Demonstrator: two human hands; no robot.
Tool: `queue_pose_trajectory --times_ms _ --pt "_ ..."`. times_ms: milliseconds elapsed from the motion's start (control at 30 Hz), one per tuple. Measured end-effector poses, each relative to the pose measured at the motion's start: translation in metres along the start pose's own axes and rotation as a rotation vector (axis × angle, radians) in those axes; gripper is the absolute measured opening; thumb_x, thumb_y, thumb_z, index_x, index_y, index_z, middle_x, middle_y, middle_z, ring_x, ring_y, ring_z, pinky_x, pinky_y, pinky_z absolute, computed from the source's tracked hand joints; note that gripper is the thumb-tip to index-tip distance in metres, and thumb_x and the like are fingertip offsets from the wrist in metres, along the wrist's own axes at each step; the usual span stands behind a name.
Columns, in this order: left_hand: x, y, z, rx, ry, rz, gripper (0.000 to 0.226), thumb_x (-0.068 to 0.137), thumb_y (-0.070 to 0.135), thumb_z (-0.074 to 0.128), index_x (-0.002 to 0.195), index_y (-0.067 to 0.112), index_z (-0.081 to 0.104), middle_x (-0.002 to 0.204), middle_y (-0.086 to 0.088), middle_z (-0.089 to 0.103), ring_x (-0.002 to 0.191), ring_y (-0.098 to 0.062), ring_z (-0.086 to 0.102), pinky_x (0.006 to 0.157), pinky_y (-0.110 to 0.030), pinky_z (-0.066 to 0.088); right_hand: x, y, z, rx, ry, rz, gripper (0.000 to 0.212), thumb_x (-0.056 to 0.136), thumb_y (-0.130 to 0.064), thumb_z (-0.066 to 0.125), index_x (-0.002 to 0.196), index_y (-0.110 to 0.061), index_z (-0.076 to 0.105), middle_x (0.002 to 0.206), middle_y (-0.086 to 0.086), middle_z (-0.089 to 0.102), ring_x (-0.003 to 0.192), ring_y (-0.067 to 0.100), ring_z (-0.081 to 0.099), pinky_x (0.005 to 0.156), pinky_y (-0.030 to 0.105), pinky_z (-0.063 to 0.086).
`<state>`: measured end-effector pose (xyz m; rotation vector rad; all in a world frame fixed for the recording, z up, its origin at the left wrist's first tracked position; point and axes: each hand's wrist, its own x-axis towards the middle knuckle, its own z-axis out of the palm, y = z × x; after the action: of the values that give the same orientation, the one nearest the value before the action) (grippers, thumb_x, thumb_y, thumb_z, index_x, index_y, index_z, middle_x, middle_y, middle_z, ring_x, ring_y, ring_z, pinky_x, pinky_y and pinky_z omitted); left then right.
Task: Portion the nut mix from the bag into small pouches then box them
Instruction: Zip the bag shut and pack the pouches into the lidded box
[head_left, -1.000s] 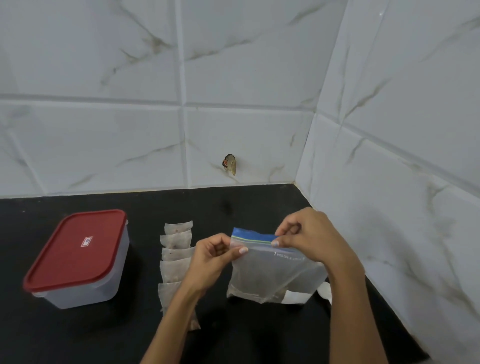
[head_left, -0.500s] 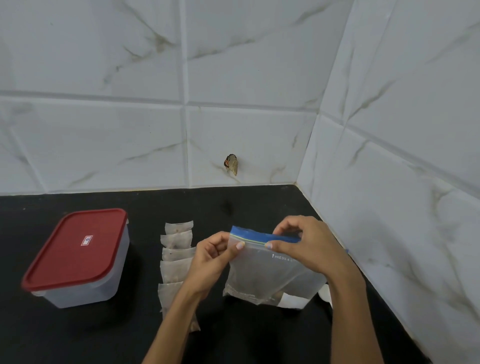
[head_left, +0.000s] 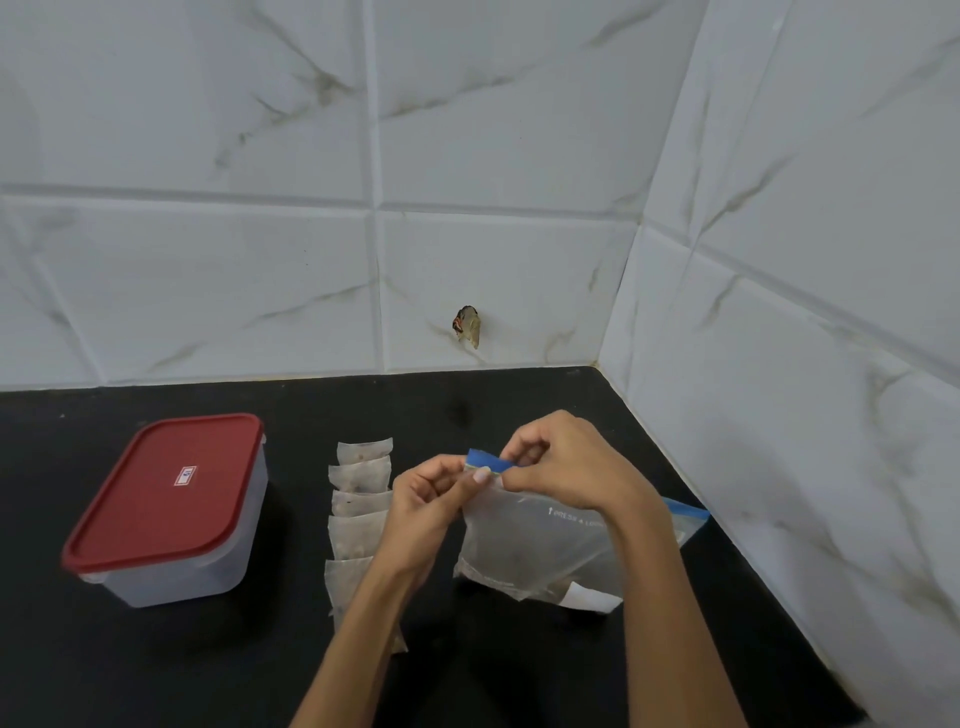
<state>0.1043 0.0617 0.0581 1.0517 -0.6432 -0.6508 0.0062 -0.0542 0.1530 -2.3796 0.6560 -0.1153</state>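
A clear zip-top bag (head_left: 540, 545) with a blue seal strip stands near the right edge of the black surface (head_left: 519, 405), close to the corner where the two tiled walls meet. Its base rests on the surface beside a white slip of paper (head_left: 592, 597) that shows at its lower right. A little brownish matter lies along the bottom of the bag; what it is cannot be told through the plastic. A person's two hands meet at the bag's top left corner: the left hand (head_left: 426, 499) pinches the blue strip between thumb and curled fingers, and the right hand (head_left: 566, 462), just beside it and touching the same strip, pinches it from above with its fingers bent over the edge. The rest of the seal runs off behind the right wrist towards the right wall, its far blue corner showing near the surface's right edge.

Just left of the hands, a row of small translucent pouches (head_left: 361, 499) lies overlapping in a line running from the back of the surface towards the front edge, the nearest ones partly hidden by the left forearm. Well apart from them, towards the left edge, a frosted plastic box (head_left: 208, 561) sits with its red lid (head_left: 166, 483) on.

On the back wall, above the surface, a small brownish scrap (head_left: 466, 326) clings to a marbled white tile.
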Motion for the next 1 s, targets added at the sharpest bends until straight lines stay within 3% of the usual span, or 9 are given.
queue_pose_trajectory --times_ms 100,267,400,600,700,800,1000 --pt "0.0001 -0.0006 -0.0003 0.011 -0.010 -0.003 0.013 0.076 0.016 0.066 0.082 0.018 0.077 0.084 -0.007 0.073 0.081 -0.015 0.068 0.075 -0.026 0.056 0.0020 0.0011 0.0010 -0.013 0.007 -0.018 0.010 0.078 -0.018 0.073 0.087 -0.019 0.074 0.082 -0.001 0.069 0.080 0.012 0.065 0.076 0.025 0.055" --pt "0.0037 0.0004 -0.0018 0.084 -0.020 0.017 0.015 0.077 0.016 0.064 0.082 0.004 0.070 0.079 0.001 0.069 0.078 -0.008 0.065 0.072 -0.019 0.052 0.0019 0.0001 0.0026 -0.026 0.022 -0.039 0.011 0.080 -0.016 0.072 0.090 -0.014 0.075 0.081 0.001 0.069 0.079 0.016 0.066 0.072 0.024 0.054" --pt "0.0044 0.0005 -0.0024 0.114 -0.028 0.015 0.010 0.084 0.008 0.060 0.085 0.003 0.069 0.081 -0.001 0.070 0.080 -0.008 0.065 0.073 -0.017 0.051 0.0032 0.0004 0.0043 -0.030 0.006 -0.040 0.012 0.081 -0.017 0.071 0.092 -0.016 0.074 0.084 0.000 0.068 0.080 0.015 0.065 0.076 0.027 0.055" --pt "0.0043 0.0013 -0.0016 0.056 -0.015 -0.006 0.009 0.079 0.016 0.064 0.080 0.013 0.072 0.077 0.000 0.071 0.076 -0.008 0.067 0.069 -0.020 0.052 0.0015 0.0068 0.0003 -0.024 -0.003 0.001 0.020 0.080 -0.016 0.071 0.099 -0.018 0.073 0.092 -0.001 0.068 0.086 0.012 0.064 0.080 0.027 0.053" --pt "0.0050 0.0029 -0.0026 0.029 -0.038 -0.019 0.005 0.073 0.020 0.078 0.075 0.024 0.075 0.079 0.001 0.071 0.078 -0.010 0.067 0.071 -0.024 0.053 0.0000 0.0079 -0.0002 -0.063 0.030 0.006 0.015 0.080 -0.015 0.070 0.095 -0.017 0.074 0.087 0.001 0.068 0.081 0.014 0.065 0.076 0.029 0.055" --pt "0.0066 0.0020 -0.0022 0.028 -0.045 -0.015 0.025 0.070 0.019 0.082 0.088 0.010 0.069 0.086 -0.007 0.073 0.083 -0.017 0.069 0.074 -0.026 0.055 -0.0006 0.0067 0.0006 -0.066 0.042 -0.016 0.011 0.080 -0.015 0.070 0.090 -0.016 0.074 0.081 0.001 0.068 0.078 0.018 0.066 0.070 0.028 0.055" --pt "0.0092 0.0026 0.0040 0.064 0.023 0.014 0.015 0.070 0.008 0.070 0.081 0.003 0.061 0.077 -0.008 0.074 0.073 -0.015 0.071 0.066 -0.021 0.055 -0.0008 0.0092 0.0030 -0.034 0.026 -0.019 0.014 0.079 -0.024 0.073 0.092 -0.018 0.074 0.083 -0.001 0.069 0.080 0.016 0.066 0.077 0.033 0.057"
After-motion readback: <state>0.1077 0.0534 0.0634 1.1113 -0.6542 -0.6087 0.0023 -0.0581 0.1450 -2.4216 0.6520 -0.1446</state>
